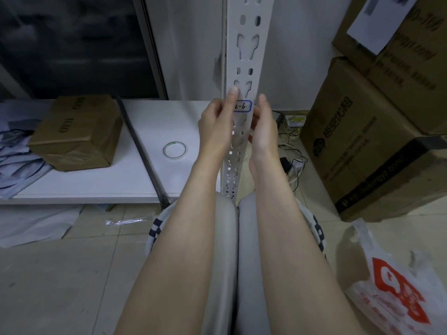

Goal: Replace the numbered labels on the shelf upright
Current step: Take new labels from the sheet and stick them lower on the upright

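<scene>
A white perforated shelf upright [245, 56] runs down the middle of the view. A small white label [243, 106] with a blue border and handwritten numbers lies across it. My left hand [217, 124] is at the label's left end, with a straight finger laid over that end and up along the upright. At the right edge of the upright is my right hand [262, 126], its fingers pointing up beside the label's right end. Whether the fingers pinch the label or only press it is hidden.
A roll of clear tape [175, 149] lies on the low white shelf board [96, 187], beside a brown box [77, 131] and a black rod [142, 151]. Stacked cardboard boxes [362, 131] stand at the right, with cables, a power strip [296, 165] and a plastic bag [391, 281].
</scene>
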The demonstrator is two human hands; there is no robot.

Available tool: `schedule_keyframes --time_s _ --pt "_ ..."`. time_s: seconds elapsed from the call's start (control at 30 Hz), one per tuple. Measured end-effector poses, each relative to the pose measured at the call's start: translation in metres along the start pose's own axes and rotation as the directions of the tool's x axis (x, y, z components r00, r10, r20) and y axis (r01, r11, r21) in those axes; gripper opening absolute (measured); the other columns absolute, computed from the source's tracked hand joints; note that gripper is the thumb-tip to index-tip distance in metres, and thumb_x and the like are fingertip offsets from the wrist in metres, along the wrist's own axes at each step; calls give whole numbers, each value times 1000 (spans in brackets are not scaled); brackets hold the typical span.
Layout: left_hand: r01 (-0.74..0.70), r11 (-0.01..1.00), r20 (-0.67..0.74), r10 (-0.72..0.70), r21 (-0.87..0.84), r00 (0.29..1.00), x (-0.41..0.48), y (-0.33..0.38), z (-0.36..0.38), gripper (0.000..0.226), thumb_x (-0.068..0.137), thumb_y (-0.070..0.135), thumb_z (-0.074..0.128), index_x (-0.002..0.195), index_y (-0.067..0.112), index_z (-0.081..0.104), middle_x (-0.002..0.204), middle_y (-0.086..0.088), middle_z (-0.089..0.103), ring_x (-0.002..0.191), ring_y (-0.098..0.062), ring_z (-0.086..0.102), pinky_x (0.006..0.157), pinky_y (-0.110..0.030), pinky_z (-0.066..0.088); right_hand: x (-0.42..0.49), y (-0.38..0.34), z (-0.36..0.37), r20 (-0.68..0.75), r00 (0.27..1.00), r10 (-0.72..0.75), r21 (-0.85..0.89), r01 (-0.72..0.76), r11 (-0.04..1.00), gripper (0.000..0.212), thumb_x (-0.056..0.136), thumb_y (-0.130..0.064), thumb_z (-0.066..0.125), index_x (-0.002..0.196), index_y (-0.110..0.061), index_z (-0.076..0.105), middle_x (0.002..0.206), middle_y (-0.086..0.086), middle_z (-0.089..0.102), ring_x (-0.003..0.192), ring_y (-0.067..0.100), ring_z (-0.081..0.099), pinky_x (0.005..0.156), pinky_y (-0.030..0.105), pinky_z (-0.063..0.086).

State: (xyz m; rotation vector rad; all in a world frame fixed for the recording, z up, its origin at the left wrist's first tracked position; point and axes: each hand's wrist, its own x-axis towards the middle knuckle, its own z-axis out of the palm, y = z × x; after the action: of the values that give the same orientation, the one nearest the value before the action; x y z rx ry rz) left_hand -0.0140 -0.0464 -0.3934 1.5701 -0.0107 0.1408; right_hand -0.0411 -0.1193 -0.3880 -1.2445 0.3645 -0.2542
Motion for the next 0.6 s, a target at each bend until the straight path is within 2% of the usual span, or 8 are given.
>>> schedule_keyframes --time_s 0.07,0.13,0.17,0.23,0.3,0.43,0.53,0.6 --pt "15 1000 4 -15 -22 1000 2 1 -1 63 88 63 53 96 1 67 90 -9 72 87 -21 68 83 -35 54 0 0 1 -14 1000 7 -18 -7 1000 42 94 -46 48 111 -15 70 112 4 72 100 15 68 73 22 49" --pt "19 999 31 -18 -29 999 2 1 -3 62 79 64 56 92 3 66 85 -6 68 85 -24 66 83 -40 53 1 1 1 -35 999 -1 -43 0 999 26 86 -33 53 100 -15 67 104 5 70 99 21 65 75 27 47" --pt "15 1000 44 -14 -24 999 1 1 -4 62 74 61 57 92 2 65 84 -8 66 86 -26 65 83 -42 53 1 1 0 -34 999 -9 -38 7 999 17 87 -22 54 96 -14 65 95 3 68 92 20 64 72 26 46" --pt "4 1000 65 -3 -16 998 -1 -1 -7 62 65 54 58 94 -1 61 83 -10 61 81 -25 60 79 -41 50 0 0 0 -18 1000 -21 -7 21 1000 20 87 -4 52 101 -7 65 83 -1 65 74 11 62 60 20 47" --pt "9 1000 78 -7 -22 997 -2 -1 -8 58 63 48 59 94 -2 59 82 -5 60 79 -17 57 76 -38 47 -1 0 0 -16 999 -29 1 29 1000 26 88 0 51 109 -2 65 83 -1 66 69 8 61 54 16 46" --pt "18 999 61 -15 -38 998 -2 -2 -5 50 69 46 59 90 0 60 81 -5 61 78 -18 59 74 -37 48 -2 -1 1 -48 999 -20 9 20 1000 18 95 -10 48 104 -6 63 83 -1 63 71 10 58 55 14 46" --pt "42 998 57 -39 -45 998 2 -1 -5 49 94 56 42 78 17 68 87 -6 74 88 -22 70 87 -41 54 1 0 1 -35 999 -10 9 10 1000 35 102 -35 45 109 -10 68 104 4 72 95 18 68 80 26 53" --pt "47 998 67 -44 -49 997 4 -2 -6 53 100 56 34 80 24 71 90 -2 76 92 -19 71 89 -39 55 1 1 2 -38 999 -2 9 3 1000 42 102 -42 44 114 -11 70 110 6 73 104 20 68 92 34 51"
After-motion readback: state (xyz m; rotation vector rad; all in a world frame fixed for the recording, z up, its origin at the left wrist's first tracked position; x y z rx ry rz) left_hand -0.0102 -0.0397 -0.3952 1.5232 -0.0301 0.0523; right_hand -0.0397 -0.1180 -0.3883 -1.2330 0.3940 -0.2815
